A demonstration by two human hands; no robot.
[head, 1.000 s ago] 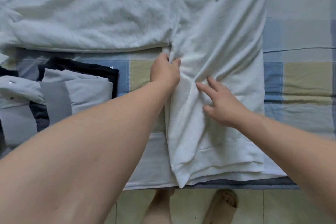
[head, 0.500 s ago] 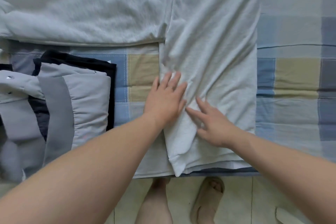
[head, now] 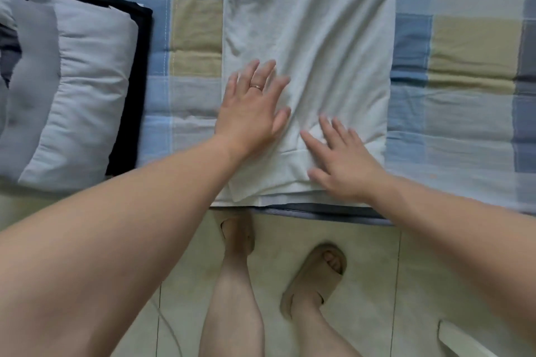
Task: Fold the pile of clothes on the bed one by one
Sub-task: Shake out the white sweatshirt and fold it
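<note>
Slid back toward the body, left hand (head: pixel 251 109) & right hand (head: pixel 345 159) lie flat, fingers spread, gripping nothing, pressing long folded white cotton garment (head: pixel 319 38) beneath them, prob. smoothing creases b4 next fold.

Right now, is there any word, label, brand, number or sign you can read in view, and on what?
None can be read.
The white garment under the left hand and right hand shows no print.
A small pale tab on the folded stack's black edge may be a label: too small to read.
The checked bedsheet bears no text.
</note>
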